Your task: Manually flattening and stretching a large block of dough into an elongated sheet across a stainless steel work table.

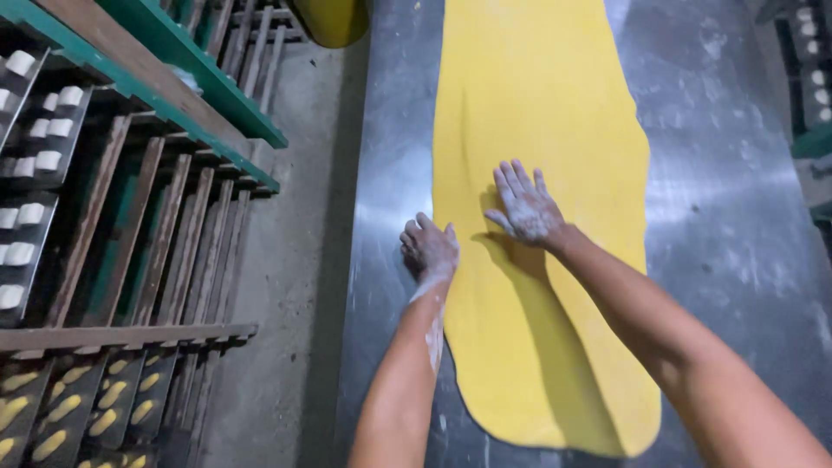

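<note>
Yellow flat dough sheet [537, 130] lies on the grey floured metal table [728, 217], its long axis running away from the person; its far end is cut off by the frame's top. Left hand [429, 247] presses its left edge, fingers curled; right hand [525, 208] lies flat, fingers spread, on top.

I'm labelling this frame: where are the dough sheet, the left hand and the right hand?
dough sheet [537, 95], head view, bare upper middle.
left hand [429, 249], head view, back of the hand at the sheet's left edge.
right hand [526, 211], head view, floury back, flat on the sheet.
</note>
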